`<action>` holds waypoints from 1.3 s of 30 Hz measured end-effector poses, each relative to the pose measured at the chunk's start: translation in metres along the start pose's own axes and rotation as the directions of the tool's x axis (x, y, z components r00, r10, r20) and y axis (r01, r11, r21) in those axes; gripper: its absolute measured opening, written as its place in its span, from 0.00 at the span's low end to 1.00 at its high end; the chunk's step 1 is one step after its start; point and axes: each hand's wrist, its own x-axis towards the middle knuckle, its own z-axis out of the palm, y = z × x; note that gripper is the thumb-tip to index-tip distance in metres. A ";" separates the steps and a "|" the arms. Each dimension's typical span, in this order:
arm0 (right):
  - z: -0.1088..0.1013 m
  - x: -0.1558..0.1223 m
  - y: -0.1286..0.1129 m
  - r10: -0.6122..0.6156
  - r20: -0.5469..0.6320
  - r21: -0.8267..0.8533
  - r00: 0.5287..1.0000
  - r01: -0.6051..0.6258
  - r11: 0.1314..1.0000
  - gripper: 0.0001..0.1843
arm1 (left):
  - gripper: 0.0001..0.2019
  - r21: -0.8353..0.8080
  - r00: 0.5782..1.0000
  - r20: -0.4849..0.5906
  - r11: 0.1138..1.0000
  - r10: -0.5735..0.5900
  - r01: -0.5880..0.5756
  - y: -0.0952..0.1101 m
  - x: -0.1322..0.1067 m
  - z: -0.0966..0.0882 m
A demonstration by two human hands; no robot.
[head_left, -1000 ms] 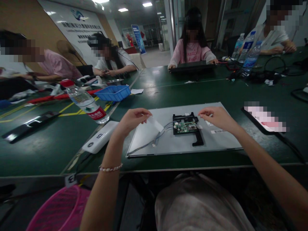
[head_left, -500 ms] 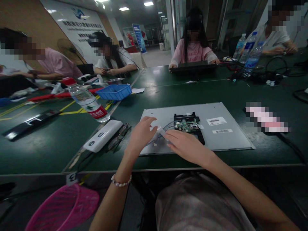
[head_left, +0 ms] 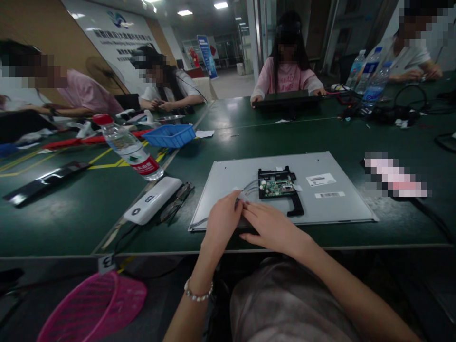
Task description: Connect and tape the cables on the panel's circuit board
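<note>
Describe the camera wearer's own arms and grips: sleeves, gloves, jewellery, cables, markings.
Left arm and right arm: no sleeve visible on the forearms. Left grip ungloved, with a bracelet of pale, rounded beads at that wrist. Right grip ungloved, wrist unadorned. No cables or markings visible.

Free passage over the tabletop (head_left: 270,137) beyond the grey panel (head_left: 235,173); leftward, bottle (head_left: 131,151) and glasses (head_left: 177,202) in the way

Left hand (head_left: 223,216) and right hand (head_left: 276,225) meet over the grey panel (head_left: 237,172).
</note>
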 end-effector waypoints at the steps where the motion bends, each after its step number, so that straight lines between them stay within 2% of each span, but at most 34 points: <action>1: 0.001 -0.002 -0.001 0.004 -0.002 0.012 1.000 -0.004 1.000 0.31 | 0.13 0.004 1.000 0.004 1.000 -0.004 0.004 0.001 0.000 0.000; 7: 0.007 -0.010 -0.009 0.076 -0.017 0.035 0.997 -0.075 0.997 0.35 | 0.13 0.008 1.000 -0.009 1.000 -0.009 0.009 0.006 0.000 0.006; 14: 0.005 -0.015 -0.016 0.133 -0.008 -0.028 0.991 -0.133 0.991 0.29 | 0.16 -0.002 0.997 -0.033 0.998 0.064 -0.064 -0.002 -0.002 0.014; 20: 0.003 -0.015 -0.024 0.159 -0.021 -0.088 0.987 -0.161 0.983 0.27 | 0.17 0.036 0.999 -0.033 0.999 0.009 -0.008 0.002 -0.007 0.009; 23: -0.004 -0.021 -0.027 0.154 -0.004 -0.075 0.988 -0.154 0.985 0.26 | 0.16 0.004 1.000 -0.004 1.000 0.021 -0.021 0.002 -0.005 0.003; 27: -0.032 -0.040 -0.028 0.191 0.026 0.008 0.981 -0.192 0.981 0.25 | 0.15 -0.031 0.998 0.008 0.998 0.057 -0.056 0.000 0.002 -0.006; 31: -0.071 -0.058 0.001 0.313 0.009 0.089 0.950 -0.313 0.946 0.21 | 0.15 -0.035 0.994 -0.062 0.995 0.089 -0.091 0.000 0.006 -0.007; 35: -0.109 -0.059 0.058 0.422 -0.031 0.067 0.906 -0.419 0.906 0.15 | 0.18 -0.011 0.974 -0.198 0.994 0.108 -0.112 0.000 0.001 -0.006; 39: -0.132 -0.043 0.110 0.468 0.115 0.089 0.876 -0.479 0.873 0.13 | 0.16 -0.008 0.955 -0.248 0.985 0.163 -0.170 0.007 0.002 -0.018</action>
